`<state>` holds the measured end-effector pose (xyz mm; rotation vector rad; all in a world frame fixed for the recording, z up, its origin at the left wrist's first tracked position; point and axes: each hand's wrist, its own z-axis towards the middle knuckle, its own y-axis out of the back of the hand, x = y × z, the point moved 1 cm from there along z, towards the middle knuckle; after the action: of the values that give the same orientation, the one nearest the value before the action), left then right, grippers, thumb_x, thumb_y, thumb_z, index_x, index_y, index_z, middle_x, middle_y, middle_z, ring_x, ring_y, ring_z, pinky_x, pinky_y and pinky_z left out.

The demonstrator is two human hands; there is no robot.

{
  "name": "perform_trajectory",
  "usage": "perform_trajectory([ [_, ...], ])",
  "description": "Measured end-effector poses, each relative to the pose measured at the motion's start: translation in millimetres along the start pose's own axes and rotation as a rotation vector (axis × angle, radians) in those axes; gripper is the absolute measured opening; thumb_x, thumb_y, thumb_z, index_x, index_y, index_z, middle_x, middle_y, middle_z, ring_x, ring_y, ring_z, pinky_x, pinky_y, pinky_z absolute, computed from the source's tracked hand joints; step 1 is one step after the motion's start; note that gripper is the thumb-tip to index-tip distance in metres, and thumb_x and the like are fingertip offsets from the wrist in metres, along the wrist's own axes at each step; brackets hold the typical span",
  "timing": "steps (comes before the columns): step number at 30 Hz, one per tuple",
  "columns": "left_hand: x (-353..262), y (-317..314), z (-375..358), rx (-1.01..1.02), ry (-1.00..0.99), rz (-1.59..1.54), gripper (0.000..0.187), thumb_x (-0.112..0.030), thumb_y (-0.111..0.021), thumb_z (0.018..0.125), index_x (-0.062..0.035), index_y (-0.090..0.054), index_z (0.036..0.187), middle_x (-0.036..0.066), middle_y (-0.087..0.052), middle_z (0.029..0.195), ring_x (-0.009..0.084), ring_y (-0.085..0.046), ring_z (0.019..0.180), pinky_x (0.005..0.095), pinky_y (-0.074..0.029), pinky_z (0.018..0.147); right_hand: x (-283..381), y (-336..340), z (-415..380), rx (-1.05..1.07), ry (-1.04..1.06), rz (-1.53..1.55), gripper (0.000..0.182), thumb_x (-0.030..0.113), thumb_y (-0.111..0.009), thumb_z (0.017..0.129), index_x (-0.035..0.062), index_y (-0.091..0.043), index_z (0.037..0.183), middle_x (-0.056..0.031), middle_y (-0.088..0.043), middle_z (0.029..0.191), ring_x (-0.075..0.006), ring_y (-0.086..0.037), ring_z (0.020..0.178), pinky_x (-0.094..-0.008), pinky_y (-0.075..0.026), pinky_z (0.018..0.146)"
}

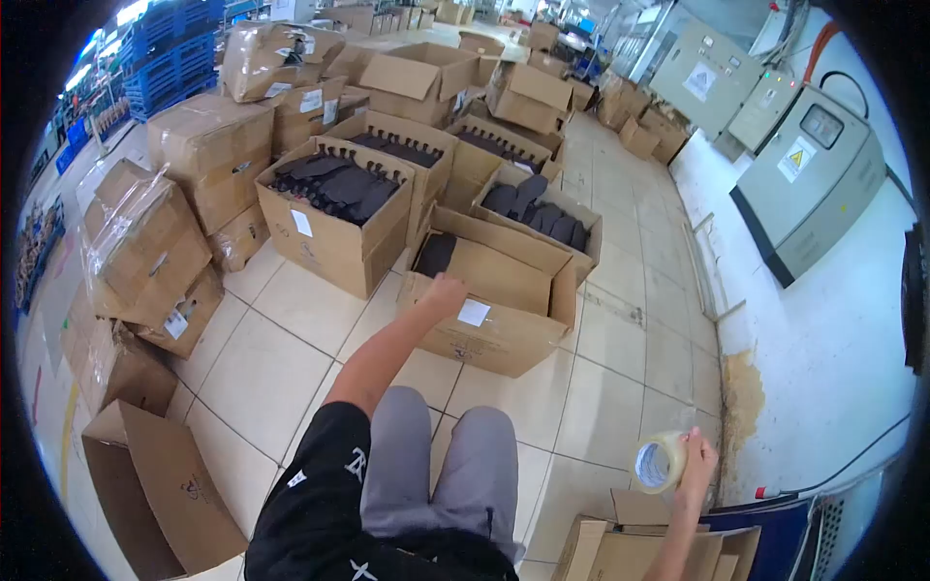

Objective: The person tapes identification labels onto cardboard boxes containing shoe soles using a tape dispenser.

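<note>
Head-camera view of a person standing over open cartons on a tiled floor (605, 402). The left hand (445, 294) is at the near rim of an open corrugated carton (513, 347), left of the white label (474, 312) on its outer wall; the fingers are partly hidden, so whether they clasp the rim or only rest against it cannot be told. The right hand (698, 459), held well apart to the right, grasps a roll of packing tape (660, 463), its printed core facing the camera. Inside the near carton, a dark piece (437, 254) lies in the left end, and a bare cardboard surface shows over much of the interior.

Just left and behind stands a carton packed with dark pieces (334, 247); another filled carton (587, 261) stands close behind the near one, to the right. Tape-sealed cartons (145, 242) are stacked at the left, with blue pallets (170, 63) beyond. An open carton (189, 484) lies at lower left, and open cardboard (605, 557) lies at lower right, below the right hand. On the white wall (702, 198) at right is a grey electrical cabinet (833, 174) bearing a yellow warning triangle (796, 158).
</note>
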<state>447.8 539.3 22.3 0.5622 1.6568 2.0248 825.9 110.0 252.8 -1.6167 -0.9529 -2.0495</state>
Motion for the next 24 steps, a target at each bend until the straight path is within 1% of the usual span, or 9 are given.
perform_trajectory([
  [3,-48,1,-9,0.138,-0.028,0.010,0.021,-0.015,-0.059,0.084,-0.0086,-0.066,0.104,0.007,-0.068,0.098,0.0247,-0.064,0.100,0.0418,-0.046,0.084,1,-32,16,0.149,-0.067,-0.327,0.030,0.023,-0.060,0.097,0.0008,-0.066,0.079,0.0027,-0.058,0.068,-0.0063,-0.048,0.063,-0.0261,-0.039,0.057],
  [7,-58,22,-61,0.222,-0.089,0.018,0.025,-0.015,-0.056,0.085,-0.0084,-0.061,0.109,0.006,-0.065,0.097,0.0231,-0.062,0.099,0.0397,-0.048,0.082,-73,-75,11,0.261,-0.189,-0.311,0.027,0.022,-0.061,0.095,-0.0002,-0.068,0.080,0.0009,-0.058,0.066,-0.0078,-0.048,0.059,-0.0273,-0.040,0.053],
  [13,-46,51,-117,0.475,-0.066,-0.022,0.024,-0.013,-0.054,0.084,-0.0065,-0.063,0.106,0.009,-0.066,0.097,0.0253,-0.065,0.093,0.0393,-0.052,0.075,-64,-47,-53,0.475,-0.344,-0.714,0.028,0.029,-0.063,0.090,0.0024,-0.072,0.091,-0.0171,-0.060,0.066,-0.0195,-0.057,0.059,-0.0369,-0.044,0.057],
  [15,-42,72,-140,0.599,0.046,-0.102,0.025,-0.013,-0.051,0.088,-0.0071,-0.062,0.110,0.013,-0.065,0.106,0.0293,-0.065,0.098,0.0441,-0.052,0.081,11,-14,-60,0.454,-0.299,-0.655,0.030,0.031,-0.061,0.092,0.0017,-0.069,0.093,-0.0237,-0.065,0.078,-0.0344,-0.061,0.065,-0.0434,-0.045,0.063],
  [18,-61,155,-160,0.878,0.133,-0.134,0.030,-0.014,-0.049,0.089,-0.0073,-0.061,0.115,0.016,-0.065,0.115,0.0313,-0.065,0.104,0.0456,-0.051,0.086,112,36,-54,0.174,-0.378,-0.523,0.029,0.028,-0.064,0.091,0.0000,-0.069,0.086,-0.0181,-0.057,0.063,-0.0234,-0.050,0.054,-0.0386,-0.040,0.055],
  [20,-85,187,-174,1.125,0.228,-0.272,0.033,-0.022,-0.051,0.088,-0.0028,-0.062,0.112,0.020,-0.069,0.103,0.0355,-0.066,0.100,0.0491,-0.050,0.087,147,61,-37,0.078,-0.235,-0.513,0.016,0.014,-0.067,0.085,0.0090,-0.070,0.100,-0.0156,-0.063,0.077,-0.0275,-0.061,0.070,-0.0424,-0.048,0.061],
  [21,-92,168,-196,1.146,0.005,-0.375,0.038,-0.031,-0.056,0.087,-0.0028,-0.064,0.110,0.020,-0.066,0.113,0.0372,-0.064,0.102,0.0453,-0.051,0.089,154,77,-26,0.028,-0.156,-0.509,0.026,0.007,-0.069,0.082,0.0135,-0.070,0.107,-0.0144,-0.066,0.084,-0.0295,-0.066,0.078,-0.0443,-0.053,0.063],
  [22,-108,181,-202,1.168,-0.104,-0.572,0.038,-0.033,-0.057,0.085,-0.0050,-0.065,0.110,0.020,-0.066,0.111,0.0350,-0.064,0.103,0.0455,-0.050,0.090,141,88,-20,-0.051,-0.443,-0.564,0.031,0.027,-0.064,0.092,-0.0015,-0.066,0.081,-0.0190,-0.057,0.064,-0.0272,-0.046,0.053,-0.0394,-0.039,0.054],
  [24,-138,220,-216,1.292,-0.075,-0.889,0.036,-0.036,-0.058,0.086,-0.0095,-0.066,0.109,0.016,-0.066,0.112,0.0299,-0.063,0.106,0.0438,-0.050,0.089,125,96,14,-0.086,-0.441,-0.539,0.033,0.029,-0.064,0.092,-0.0014,-0.065,0.080,-0.0190,-0.058,0.064,-0.0288,-0.047,0.053,-0.0399,-0.039,0.054],
])
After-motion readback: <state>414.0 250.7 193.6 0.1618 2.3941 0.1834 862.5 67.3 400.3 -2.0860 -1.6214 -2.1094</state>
